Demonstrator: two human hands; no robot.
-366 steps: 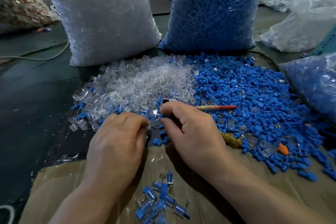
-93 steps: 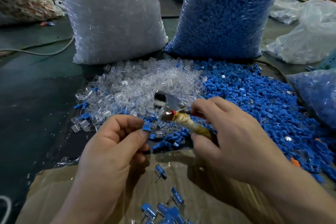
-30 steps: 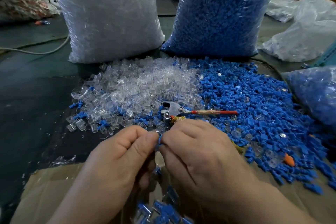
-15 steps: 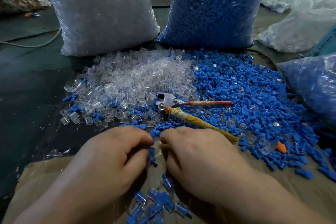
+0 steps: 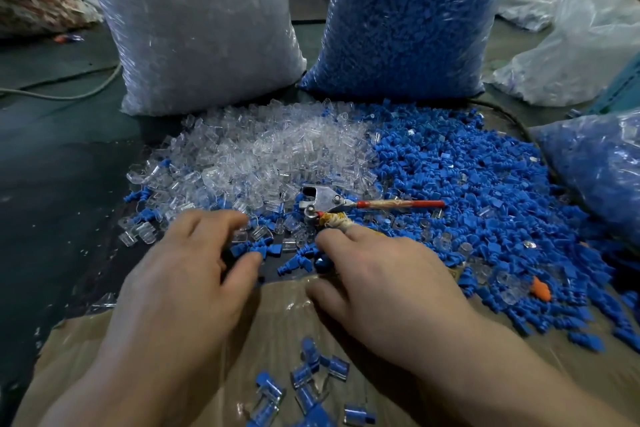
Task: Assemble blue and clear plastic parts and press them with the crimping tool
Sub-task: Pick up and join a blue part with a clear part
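A heap of clear plastic caps [image 5: 277,156] lies beside a heap of blue plugs [image 5: 467,191] on the dark floor. The crimping tool [image 5: 325,204] lies between them, its red handle pointing right and its cloth-wrapped handle running under my right hand. My left hand [image 5: 194,270] reaches with spread fingers into the near edge of the clear caps, thumb on loose blue plugs. My right hand [image 5: 381,281] lies flat over blue plugs, fingertips at the wrapped handle; no grip shows. Several assembled blue-and-clear pieces [image 5: 311,381] lie on the cardboard [image 5: 519,374] below my hands.
A tall bag of clear caps [image 5: 194,28] and a tall bag of blue plugs [image 5: 408,17] stand behind the heaps. Another blue-filled bag [image 5: 595,163] sits at the right. A pale cable [image 5: 69,90] crosses the floor at left. One orange piece [image 5: 540,288] lies among the blue plugs.
Both hands have parted and moved forward from the cardboard to the loose parts. The piece held between them half a second ago is no longer in my fingers. The tool has not moved.
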